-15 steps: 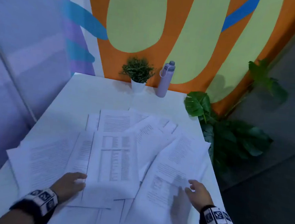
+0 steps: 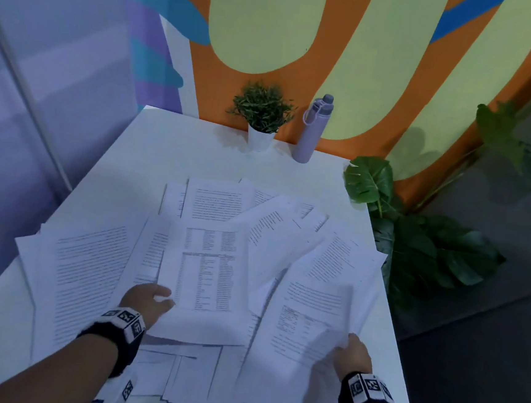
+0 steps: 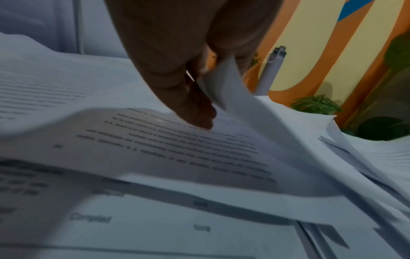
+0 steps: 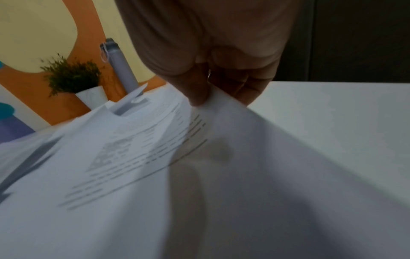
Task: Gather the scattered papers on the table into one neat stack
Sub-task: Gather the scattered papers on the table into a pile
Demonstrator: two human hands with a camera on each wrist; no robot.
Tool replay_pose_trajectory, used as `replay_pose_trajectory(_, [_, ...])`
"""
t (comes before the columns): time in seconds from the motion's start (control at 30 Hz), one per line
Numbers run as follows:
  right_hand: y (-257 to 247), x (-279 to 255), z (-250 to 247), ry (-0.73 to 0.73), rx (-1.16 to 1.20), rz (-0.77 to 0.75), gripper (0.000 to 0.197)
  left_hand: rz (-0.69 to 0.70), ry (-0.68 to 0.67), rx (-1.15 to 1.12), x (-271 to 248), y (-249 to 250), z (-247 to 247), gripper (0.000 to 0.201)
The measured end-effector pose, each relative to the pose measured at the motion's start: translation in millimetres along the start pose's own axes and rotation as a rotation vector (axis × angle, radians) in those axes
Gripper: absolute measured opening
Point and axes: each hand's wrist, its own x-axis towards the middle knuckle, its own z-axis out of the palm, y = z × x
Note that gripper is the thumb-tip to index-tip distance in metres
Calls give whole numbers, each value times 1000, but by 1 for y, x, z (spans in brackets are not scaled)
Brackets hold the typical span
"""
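Several printed white papers (image 2: 97, 270) lie overlapping across the near half of the white table (image 2: 179, 148). My left hand (image 2: 148, 298) pinches the lower left edge of a sheet with a table of figures (image 2: 206, 270); in the left wrist view that sheet (image 3: 235, 91) curls up between thumb and fingers (image 3: 193, 112). My right hand (image 2: 352, 350) pinches the right edge of a text sheet (image 2: 309, 311) near the table's right side. The right wrist view has the thumb (image 4: 195, 91) on top of that lifted sheet (image 4: 155, 157).
A small potted plant (image 2: 262, 114) and a lilac bottle (image 2: 314, 128) stand at the table's far edge against the painted wall. A large leafy plant (image 2: 421, 240) stands on the floor just past the right edge. Bare tabletop (image 2: 197, 156) shows beyond the papers.
Both hands have closed on paper edges and lifted them slightly; the right hand's sheet has risen off the pile.
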Motion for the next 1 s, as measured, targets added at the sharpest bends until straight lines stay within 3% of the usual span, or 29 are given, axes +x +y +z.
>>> replay_pose_trajectory(0.03, [1,2,-6,47,2,-39,13,-3,75,-29,-2,-1,-4,23])
replay_pose_trajectory(0.07, [1,6,-12,97,35,-70,14,-2,148,-67,-4,-3,-8,22])
replay_pose_trajectory(0.13, [3,16,-22,185,147,-89,27,-23,251,-139,-5,-8,-18,38])
replay_pose_trajectory(0.23, [-4,35,-35,241,291,-74,17,-98,311,-244,-9,-19,-31,67])
replay_pose_trajectory(0.37, [-19,66,-36,254,405,14,32,-136,339,-45,-2,-34,-39,25])
replay_pose_trajectory(0.4, [-22,73,-33,239,408,33,31,-139,330,-7,-1,-36,-40,22])
replay_pose_trajectory(0.47, [-28,81,-27,198,386,81,23,-140,291,62,1,-41,-39,25])
replay_pose_trajectory(0.63, [-36,88,-16,157,353,137,24,-167,169,184,-3,-41,-34,26])
replay_pose_trajectory(0.77, [-40,86,-13,77,243,165,32,-169,296,56,-16,-34,-34,21])
replay_pose_trajectory(0.87, [-43,80,-17,30,318,144,42,-166,411,-168,-29,-28,-35,41])
replay_pose_trajectory(0.93, [-47,75,-21,113,378,103,40,-158,429,-258,-33,-29,-39,61])
replay_pose_trajectory(1.0, [-56,65,-28,264,428,33,36,-143,447,-178,-32,-36,-45,54])
